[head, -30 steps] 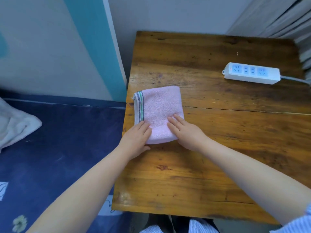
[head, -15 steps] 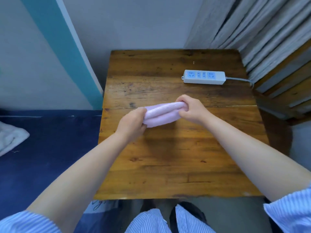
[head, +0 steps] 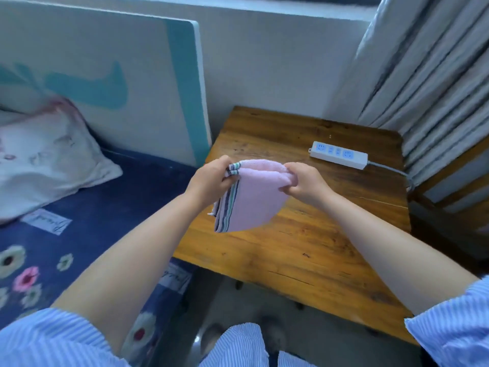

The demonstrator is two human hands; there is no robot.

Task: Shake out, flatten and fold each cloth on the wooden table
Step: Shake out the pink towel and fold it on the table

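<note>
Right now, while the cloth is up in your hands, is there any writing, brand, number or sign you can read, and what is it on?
Nothing can be read with certainty.
White label on the navy bedspread: cursive script, too blurred to read.
Second white label at the bedspread's edge: also blurred.
White power strip on the wooden table: no legible marking.
Pink cloth: stripes only, no text.

No wording can be read anywhere in the frame. A white label [head: 47, 224] on the blue bedsheet [head: 105, 207] at the left carries cursive script, too blurred to make out. A second label [head: 176, 277] lower down is equally illegible.
</note>
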